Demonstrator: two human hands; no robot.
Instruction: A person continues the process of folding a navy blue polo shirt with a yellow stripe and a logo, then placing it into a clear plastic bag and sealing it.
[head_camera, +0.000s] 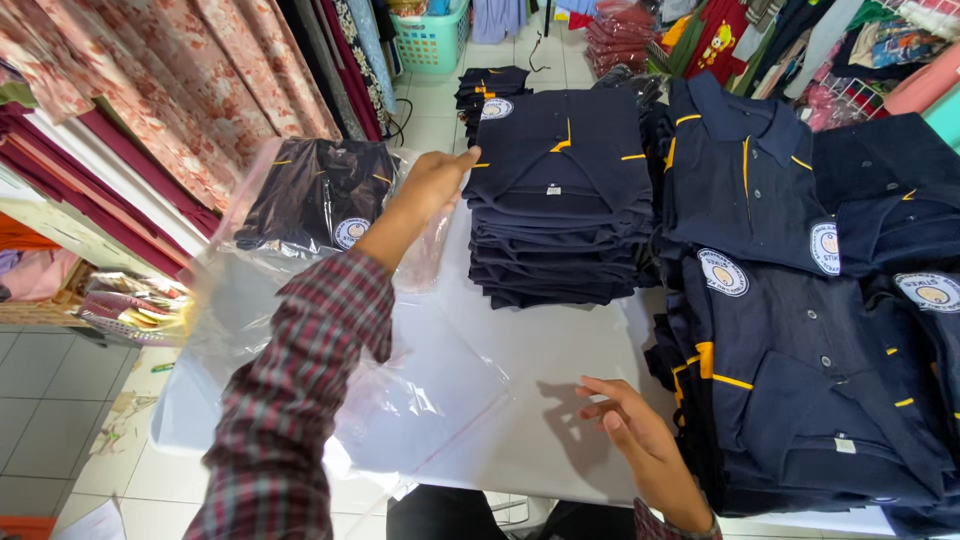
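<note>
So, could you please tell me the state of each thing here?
Left hand: open, reaching to the folded stack.
Right hand: open, empty, over the table.
Bagged shirt: folded, inside plastic.
Shirt stack: folded, unbagged.
Plastic bags: flat, empty.
Basket: upright on floor.

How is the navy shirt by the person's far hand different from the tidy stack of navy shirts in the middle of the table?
The bagged navy shirt is a single piece sealed in clear plastic; the stack of folded navy shirts is many pieces, unwrapped. The bagged shirt shows a round white badge; the stack's top shirt shows its collar. The left hand reaches between them. Both are navy with yellow trim.
</note>
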